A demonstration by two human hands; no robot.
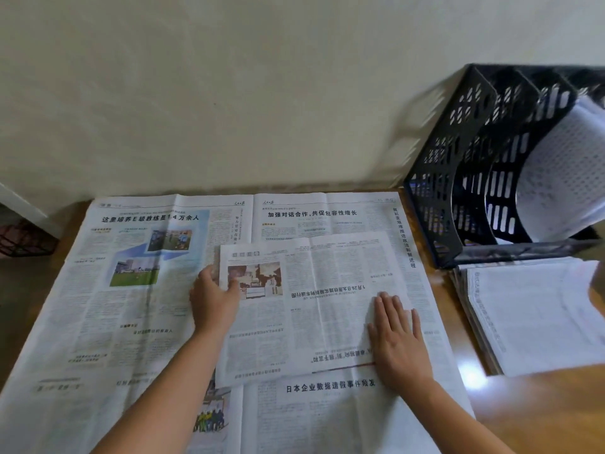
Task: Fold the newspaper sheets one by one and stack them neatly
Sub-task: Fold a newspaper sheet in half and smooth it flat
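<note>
Left hand (214, 301) pinches the left edge of the folded white newspaper sheet (311, 306) mid-table, right hand (397, 335) flat on it; risk: the open broadsheet (114, 290) underneath slides, skewing the crease.

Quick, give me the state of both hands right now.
Left hand: gripping the left edge of the folded newspaper sheet, thumb on top.
Right hand: open, fingers straight, pressing flat on the same sheet.
</note>
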